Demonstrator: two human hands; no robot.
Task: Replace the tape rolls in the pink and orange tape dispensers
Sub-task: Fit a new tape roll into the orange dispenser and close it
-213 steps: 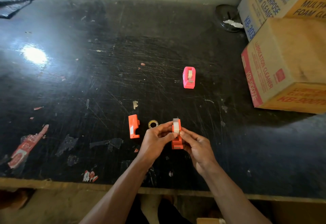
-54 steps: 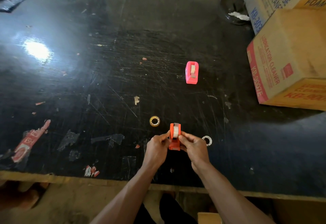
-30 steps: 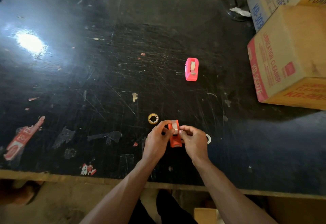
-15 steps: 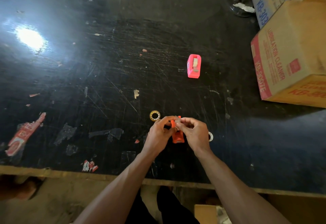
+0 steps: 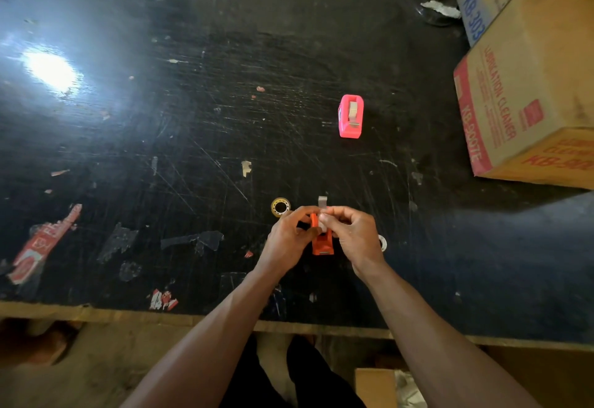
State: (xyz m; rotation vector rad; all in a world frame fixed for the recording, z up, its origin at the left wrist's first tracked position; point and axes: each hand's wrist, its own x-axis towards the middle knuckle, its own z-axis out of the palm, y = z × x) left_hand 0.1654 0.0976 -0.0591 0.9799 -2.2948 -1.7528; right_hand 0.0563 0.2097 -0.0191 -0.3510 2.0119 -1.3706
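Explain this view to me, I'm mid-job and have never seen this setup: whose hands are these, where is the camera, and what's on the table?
There is no machine here. A person works with bare hands, and the picture comes from a camera worn on their head, looking forward and down. The left hand grips the orange dispenser. The right hand seems to pinch a grey tape strip that sticks up from it. On the black table stands the pink dispenser, farther back, with tape showing in it. A yellowish tape roll lies beside the left hand, and a white ring is partly hidden by the right hand. Cardboard boxes stand at the right.
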